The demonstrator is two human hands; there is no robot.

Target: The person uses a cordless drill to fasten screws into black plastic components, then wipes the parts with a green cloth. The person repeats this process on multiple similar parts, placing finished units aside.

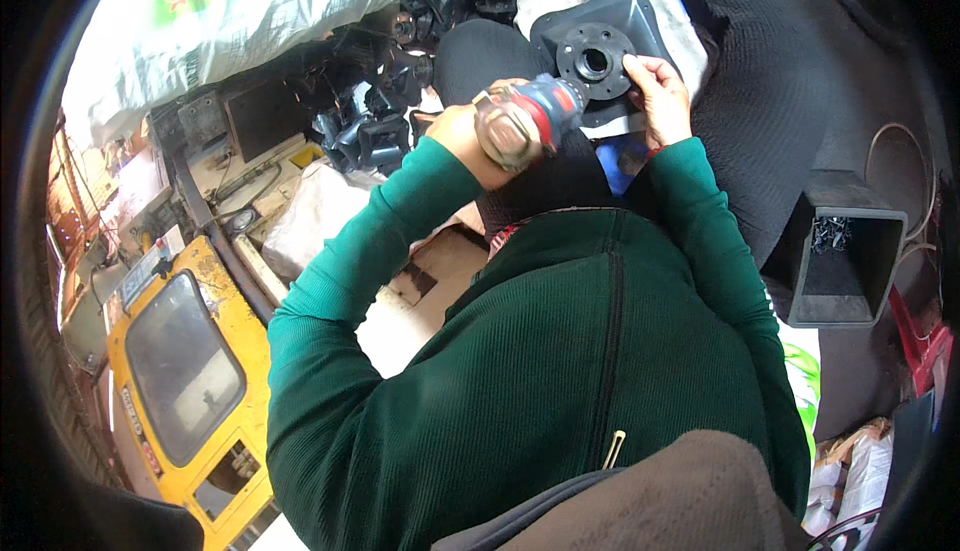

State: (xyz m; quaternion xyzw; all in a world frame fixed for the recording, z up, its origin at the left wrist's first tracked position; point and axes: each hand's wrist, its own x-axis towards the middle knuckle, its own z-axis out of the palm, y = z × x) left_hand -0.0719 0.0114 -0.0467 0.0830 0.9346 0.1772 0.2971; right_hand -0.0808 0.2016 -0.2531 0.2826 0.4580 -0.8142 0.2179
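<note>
1. Left grip: closed around the handle of the power driver. A firm wrist would best keep the tool from twisting.
2. Driver nose: at the lower left of the flange; contact with a fastener cannot be made out. The tool's axis should stand square to the flange face, with steady pressure.
3. Flange: round, black, pierced by holes, lying on the black square-based housing over the lap. It should sit flat; a rocking seat could tilt a fastener.
4. Right grip: fingers partly curled, tips at the flange's right rim; whether they pinch it cannot be told. They should brace it, clear of the nose.
5. Grey bin: small metal pieces within, beside the leg.
</note>
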